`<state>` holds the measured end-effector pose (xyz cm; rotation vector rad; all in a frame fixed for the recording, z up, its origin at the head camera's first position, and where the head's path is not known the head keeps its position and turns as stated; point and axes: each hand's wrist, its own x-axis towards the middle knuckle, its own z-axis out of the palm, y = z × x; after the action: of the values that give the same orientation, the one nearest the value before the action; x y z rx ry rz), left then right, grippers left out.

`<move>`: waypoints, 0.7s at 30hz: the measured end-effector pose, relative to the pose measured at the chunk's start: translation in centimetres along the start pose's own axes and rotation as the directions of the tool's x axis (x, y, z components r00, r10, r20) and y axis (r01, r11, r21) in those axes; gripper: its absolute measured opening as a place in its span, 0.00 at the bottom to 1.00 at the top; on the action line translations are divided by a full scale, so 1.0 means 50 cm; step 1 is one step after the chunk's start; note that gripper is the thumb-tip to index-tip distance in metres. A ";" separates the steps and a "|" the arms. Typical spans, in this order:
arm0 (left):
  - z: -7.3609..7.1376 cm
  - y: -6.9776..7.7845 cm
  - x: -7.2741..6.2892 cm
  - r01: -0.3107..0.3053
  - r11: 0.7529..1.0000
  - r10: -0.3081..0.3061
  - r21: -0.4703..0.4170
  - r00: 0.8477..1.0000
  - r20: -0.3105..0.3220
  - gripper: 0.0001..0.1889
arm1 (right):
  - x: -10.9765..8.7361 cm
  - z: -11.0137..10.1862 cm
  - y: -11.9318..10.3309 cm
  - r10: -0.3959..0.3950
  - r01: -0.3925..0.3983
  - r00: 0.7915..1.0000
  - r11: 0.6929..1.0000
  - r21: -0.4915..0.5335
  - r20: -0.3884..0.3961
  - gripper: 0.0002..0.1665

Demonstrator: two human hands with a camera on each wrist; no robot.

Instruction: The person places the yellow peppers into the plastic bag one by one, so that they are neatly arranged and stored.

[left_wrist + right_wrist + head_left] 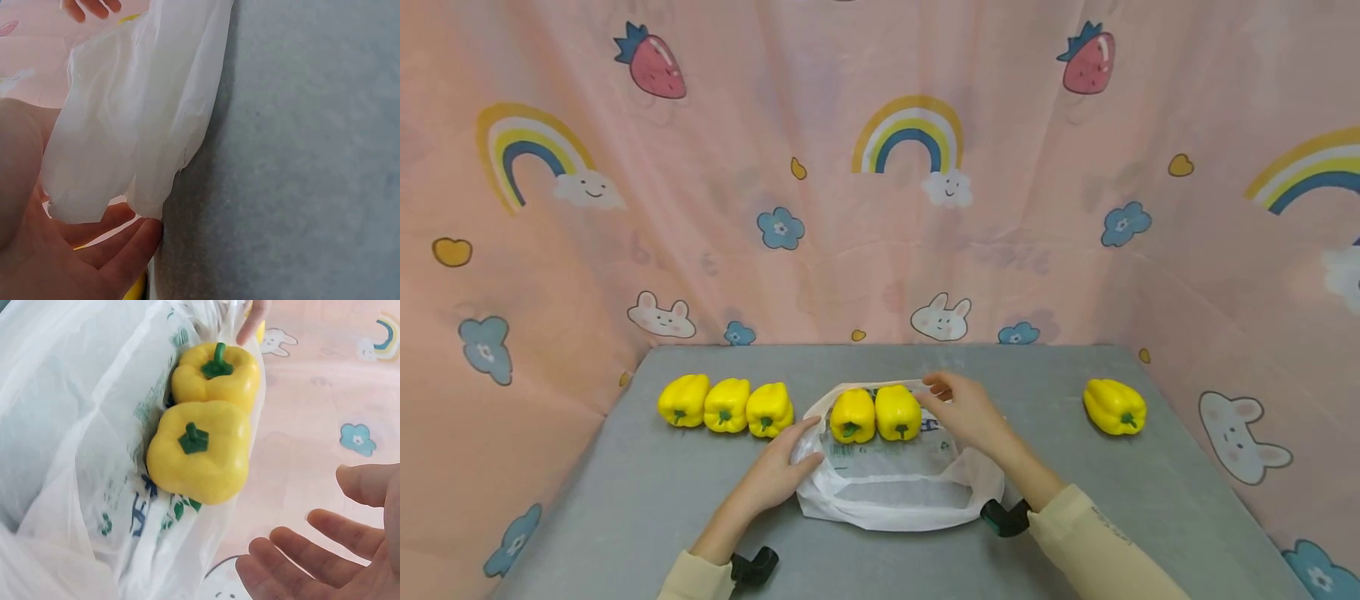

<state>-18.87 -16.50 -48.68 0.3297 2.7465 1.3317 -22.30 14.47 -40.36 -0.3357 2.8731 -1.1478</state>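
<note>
On the grey table (1150, 492), two yellow peppers (853, 417) rest on the plastic of a white bag (895, 518).
Left hand (781, 468), fingers spread, touches its edge; right hand (970, 412), fingers parted, is just beside the peppers.

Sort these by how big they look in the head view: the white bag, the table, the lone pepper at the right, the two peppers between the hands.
1. Table
2. White bag
3. Lone pepper
4. Two middle peppers, tied: they look alike.
</note>
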 end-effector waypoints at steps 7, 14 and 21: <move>0.002 -0.003 0.002 0.002 1.000 -0.002 0.007 1.000 -0.007 0.30 | -0.009 -0.027 0.013 -0.082 0.082 0.997 0.997 -0.012 -0.013 0.25; 0.003 -0.005 0.003 0.005 1.000 -0.005 0.004 1.000 -0.007 0.30 | -0.010 -0.047 0.042 -0.100 0.098 0.993 0.995 -0.034 -0.069 0.21; 0.001 -0.004 0.002 0.003 1.000 -0.003 0.007 1.000 -0.005 0.30 | -0.013 -0.072 0.078 -0.146 0.143 0.979 0.989 -0.030 -0.142 0.19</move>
<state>-18.97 -16.54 -48.86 0.3227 2.7551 1.3236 -22.76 19.78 -40.46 -0.4902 3.0306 -1.2148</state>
